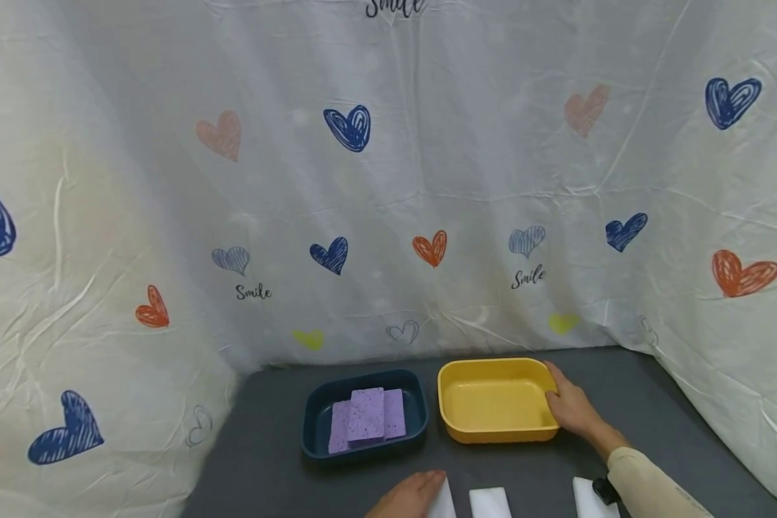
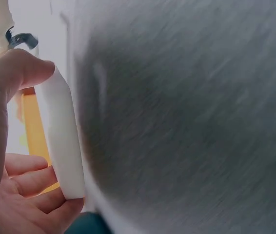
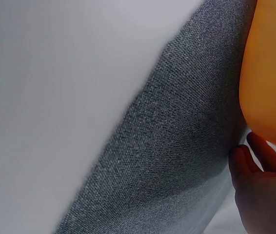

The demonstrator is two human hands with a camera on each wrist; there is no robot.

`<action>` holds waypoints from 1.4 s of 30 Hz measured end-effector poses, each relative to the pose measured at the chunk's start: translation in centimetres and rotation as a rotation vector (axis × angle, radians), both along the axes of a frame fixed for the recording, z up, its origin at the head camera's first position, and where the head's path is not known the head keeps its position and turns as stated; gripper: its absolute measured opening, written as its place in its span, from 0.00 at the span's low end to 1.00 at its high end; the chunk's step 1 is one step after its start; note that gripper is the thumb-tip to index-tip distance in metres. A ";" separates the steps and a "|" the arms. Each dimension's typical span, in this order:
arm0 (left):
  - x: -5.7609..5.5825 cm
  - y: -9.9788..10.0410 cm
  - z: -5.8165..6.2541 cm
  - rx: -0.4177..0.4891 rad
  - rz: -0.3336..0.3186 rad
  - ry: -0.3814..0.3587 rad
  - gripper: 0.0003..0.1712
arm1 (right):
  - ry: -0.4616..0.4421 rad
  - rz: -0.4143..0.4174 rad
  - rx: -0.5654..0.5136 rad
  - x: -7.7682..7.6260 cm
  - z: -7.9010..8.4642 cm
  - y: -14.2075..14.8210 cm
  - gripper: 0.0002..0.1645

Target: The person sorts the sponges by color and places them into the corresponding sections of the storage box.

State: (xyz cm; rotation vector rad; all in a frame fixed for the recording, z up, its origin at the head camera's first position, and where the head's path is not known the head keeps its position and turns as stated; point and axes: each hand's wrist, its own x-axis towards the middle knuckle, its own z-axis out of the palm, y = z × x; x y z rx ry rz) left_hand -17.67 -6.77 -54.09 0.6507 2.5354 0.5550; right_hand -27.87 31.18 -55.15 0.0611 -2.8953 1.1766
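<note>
At the front middle of the head view, my left hand point(image 1: 409, 496) holds a white block-shaped sponge point(image 1: 443, 501). The left wrist view shows this white sponge point(image 2: 62, 136) between the thumb at one end and the fingers at the other. My right hand point(image 1: 573, 404) grips the right side of a yellow plastic basin point(image 1: 498, 437), thumb at its rim. In the right wrist view, the fingers lie against the outside of the yellow basin point(image 3: 269, 73). I see nothing inside the basin.
A dark blue basin point(image 1: 311, 424) holds several purple sponges point(image 1: 366, 416) left of the yellow one. Two more white sponges, one in the middle point(image 1: 490, 502) and one by the right forearm point(image 1: 592, 496), lie on the grey table point(image 1: 259, 446). A heart-print curtain point(image 1: 388, 165) encloses the back and sides.
</note>
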 end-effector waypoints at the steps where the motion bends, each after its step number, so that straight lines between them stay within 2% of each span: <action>1: -0.2 0.1 0.3 0.000 0.016 -0.005 0.50 | 0.002 0.001 0.000 0.0 0.0 0.0 0.39; 3: -0.7 0.2 1.2 0.013 0.049 -0.023 0.55 | 0.004 -0.001 -0.003 0.0 0.1 0.1 0.39; 5: -1.2 0.3 2.2 0.033 0.055 -0.010 0.60 | 0.004 -0.001 -0.011 0.0 0.1 0.1 0.39; 8: -1.9 0.3 3.8 0.047 0.008 0.073 0.61 | 0.002 -0.001 -0.015 0.0 0.1 0.1 0.39; 12: -2.8 0.5 5.6 0.039 -0.058 0.243 0.59 | 0.008 -0.001 -0.009 -0.1 0.1 0.1 0.39; 16: -3.9 1.1 7.2 0.050 -0.090 0.354 0.59 | 0.010 -0.005 -0.009 -0.2 0.0 0.1 0.39; 20: -4.8 2.0 8.3 0.053 -0.119 0.422 0.58 | 0.003 -0.009 -0.010 -0.4 -0.1 0.2 0.39; 29: -7.0 3.8 9.7 0.041 -0.251 0.616 0.54 | -0.008 -0.018 -0.008 -0.4 -0.1 0.2 0.39; 36: -8.5 5.9 10.2 0.013 -0.249 0.582 0.54 | 0.014 -0.018 -0.014 -0.5 -0.1 0.6 0.39; 42: -9.4 7.7 10.3 0.007 -0.272 0.589 0.55 | 0.067 0.011 -0.015 -0.7 -0.8 0.8 0.39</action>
